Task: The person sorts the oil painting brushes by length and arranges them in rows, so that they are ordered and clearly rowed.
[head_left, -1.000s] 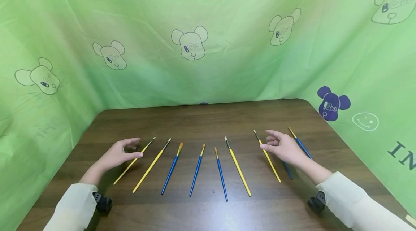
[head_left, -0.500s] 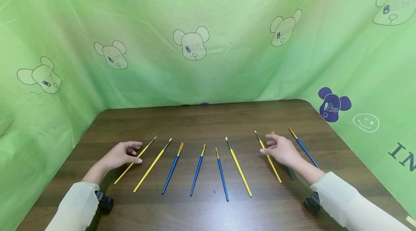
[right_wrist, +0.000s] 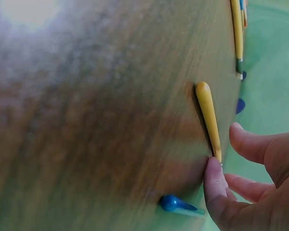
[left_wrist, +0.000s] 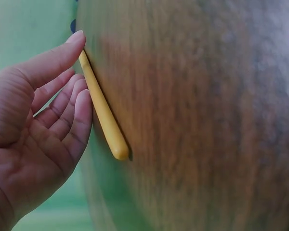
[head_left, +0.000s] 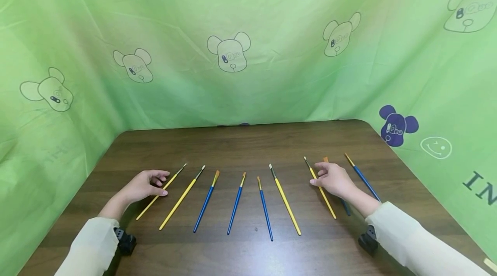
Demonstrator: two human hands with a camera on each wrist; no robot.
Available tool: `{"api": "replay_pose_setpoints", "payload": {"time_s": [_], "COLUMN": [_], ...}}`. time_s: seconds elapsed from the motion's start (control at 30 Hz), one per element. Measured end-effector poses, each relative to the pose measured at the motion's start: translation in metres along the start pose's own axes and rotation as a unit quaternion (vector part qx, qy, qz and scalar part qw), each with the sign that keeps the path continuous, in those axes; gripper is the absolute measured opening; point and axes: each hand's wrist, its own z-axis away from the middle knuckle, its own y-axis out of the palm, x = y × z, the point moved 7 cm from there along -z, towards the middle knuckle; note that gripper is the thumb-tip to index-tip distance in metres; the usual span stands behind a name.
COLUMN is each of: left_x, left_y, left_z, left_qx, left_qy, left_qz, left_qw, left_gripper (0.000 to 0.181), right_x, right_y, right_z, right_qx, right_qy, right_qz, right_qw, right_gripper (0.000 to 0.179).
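Note:
In the head view my left hand (head_left: 139,187) hovers around the leftmost yellow paintbrush (head_left: 149,205), thumb on its near side and fingers beyond it. From the left wrist, that brush's yellow handle (left_wrist: 103,110) runs past the thumb tip and loosely bent fingers, and thumb and fingers stand apart. My right hand (head_left: 337,181) is over another yellow paintbrush (head_left: 328,205), with its thumb tip overlapping the handle. The right wrist view has a gap between thumb and fingers, with one fingertip right at the yellow handle (right_wrist: 209,118). A blue paintbrush (head_left: 345,208) lies partly hidden beneath this hand.
Between the hands, two yellow paintbrushes (head_left: 182,197) (head_left: 286,198) and several blue paintbrushes (head_left: 206,202) are spread on the brown wooden table (head_left: 233,146). Another blue paintbrush (head_left: 366,181) lies beyond the right wrist. Green printed cloth (head_left: 272,86) hangs around the table's back and sides.
My right hand has moved slightly left and down over the yellow paintbrush, uncovering the blue paintbrush's bristles behind it. My left hand's thumb has lowered a little toward its brush.

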Motion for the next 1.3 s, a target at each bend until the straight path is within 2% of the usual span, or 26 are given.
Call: {"api": "replay_pose_setpoints", "payload": {"time_s": [0.37, 0.5, 0.77, 1.07, 1.3], "left_x": [-0.001, -0.001, 0.002, 0.000, 0.003], "left_y": [0.003, 0.003, 0.001, 0.001, 0.005], "left_z": [0.000, -0.001, 0.000, 0.003, 0.003], "left_qx": [-0.006, -0.010, -0.022, -0.031, -0.030], "left_qy": [0.000, 0.000, -0.003, -0.005, -0.023], "left_qz": [-0.021, -0.024, -0.030, 0.005, 0.049], "left_qw": [0.9998, 0.9997, 0.9993, 0.9995, 0.9981], "left_gripper": [0.053, 0.051, 0.046, 0.043, 0.039], "right_x": [-0.005, -0.008, -0.010, -0.011, -0.012], "right_y": [0.005, 0.005, 0.006, 0.004, 0.002], "right_z": [-0.004, -0.003, -0.004, -0.004, -0.002], "right_qx": [-0.007, -0.007, -0.013, -0.026, -0.028], "right_qy": [-0.003, 0.011, 0.014, 0.013, 0.018], "right_qz": [0.019, 0.010, -0.020, -0.016, -0.009], "right_qw": [0.9998, 0.9999, 0.9996, 0.9995, 0.9994], "right_gripper": [0.058, 0.057, 0.053, 0.050, 0.049]}}
